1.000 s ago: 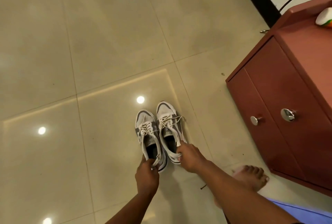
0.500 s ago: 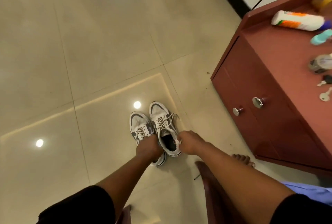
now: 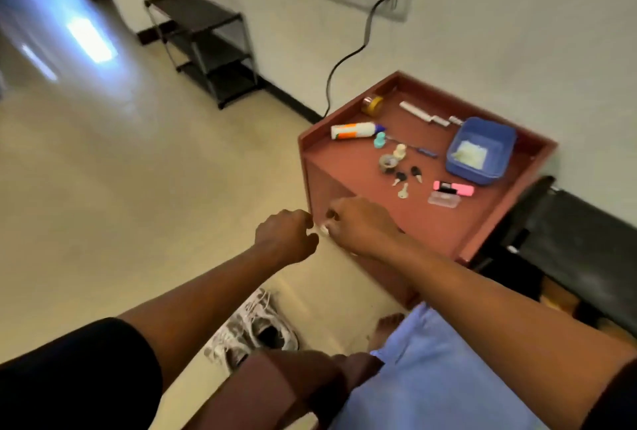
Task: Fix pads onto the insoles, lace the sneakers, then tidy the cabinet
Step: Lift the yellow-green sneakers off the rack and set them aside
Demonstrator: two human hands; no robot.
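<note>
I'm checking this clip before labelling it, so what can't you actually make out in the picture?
- Head view: motion blur hides whether the left hand or right hand pinches anything; a white bit shows between them.
- Cabinet doors: covered by the right arm and the steep angle.
- Sneakers: blurred, partly behind the left arm, so lacing is unreadable.
- Blue tub: pale contents too blurred to name.

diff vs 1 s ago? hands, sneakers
Both hands let go of the sneakers and rose to the cabinet front corner: left hand curled, right hand beside it with something small and white at its fingertips. Sneakers remain paired on the floor; cabinet clutter looks unmoved.
</note>
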